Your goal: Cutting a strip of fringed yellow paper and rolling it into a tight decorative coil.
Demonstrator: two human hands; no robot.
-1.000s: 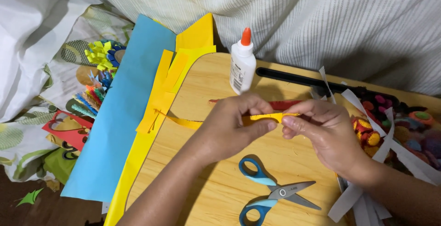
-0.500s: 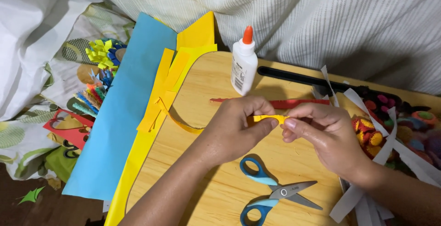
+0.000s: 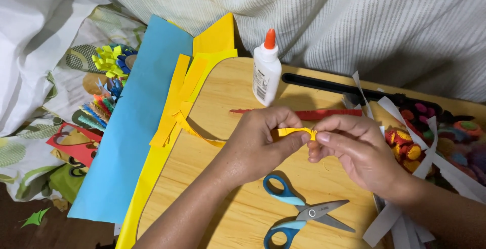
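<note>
Blue-handled scissors [image 3: 298, 216] lie nearest, untouched. Above them, left hand [image 3: 258, 145] and right hand [image 3: 354, 150] both pinch the yellow paper strip [image 3: 296, 131] between fingertips; its long axis runs left-right, tail trailing left. Glue bottle [image 3: 266, 69] stands beyond.

Left hand: left hand [image 3: 260, 140] pinches one end of a yellow paper strip [image 3: 296, 131] above the wooden board [image 3: 228, 92].
Right hand: right hand [image 3: 354, 150] pinches the strip's other end, fingertips meeting the left's.
Below hands: blue-handled scissors [image 3: 298, 213], lying slightly parted.
Behind hands: white glue bottle [image 3: 266, 72] with orange cap, upright; red paper strip [image 3: 324, 113].
Left side: blue paper sheet [image 3: 134, 122]; yellow sheets [image 3: 215, 39].
</note>
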